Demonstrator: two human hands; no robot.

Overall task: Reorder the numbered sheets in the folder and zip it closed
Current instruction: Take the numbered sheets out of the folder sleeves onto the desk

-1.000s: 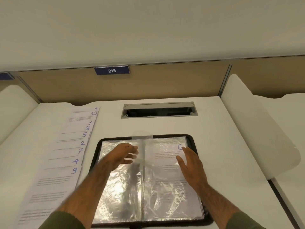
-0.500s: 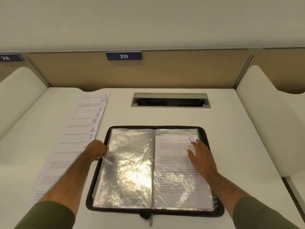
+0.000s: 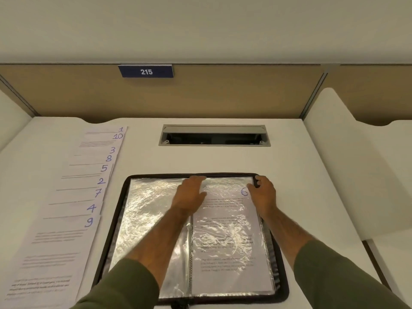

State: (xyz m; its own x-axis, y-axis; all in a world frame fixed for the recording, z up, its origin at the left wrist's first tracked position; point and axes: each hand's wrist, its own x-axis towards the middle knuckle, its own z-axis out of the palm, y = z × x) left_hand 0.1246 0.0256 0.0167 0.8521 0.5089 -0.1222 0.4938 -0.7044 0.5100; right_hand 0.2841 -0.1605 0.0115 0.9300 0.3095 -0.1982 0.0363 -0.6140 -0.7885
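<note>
Left hand (image 3: 189,195), fingers spread flat and holding nothing, lies palm-down across the top of the spine of the black zip-edged folder (image 3: 124,219) with clear plastic sleeves; right hand (image 3: 263,195) curls at the folder's top right corner, fingertips pinching the upper edge of the sleeve that carries the white printed sheet marked 6 (image 3: 229,241) — whether the grip takes the paper itself or only the plastic cannot be told. Folder: open flat on the white desk (image 3: 289,166), near edge toward the person, long axis of each page running away from the body, spine likewise, zipper end at the near edge. Left of the folder, a fanned row of white numbered sheets (image 3: 89,192) lies overlapped on the desk, reading from far to near 1, 10, 3, 8, 5, 2, 7, 4, 9, numbers upright to the viewer. Progress, as judged: nine sheets are out and one sits in its sleeve; the visible left-hand sleeve looks empty. Remaining — extract sheet 6, refile all in order, zip shut.
</note>
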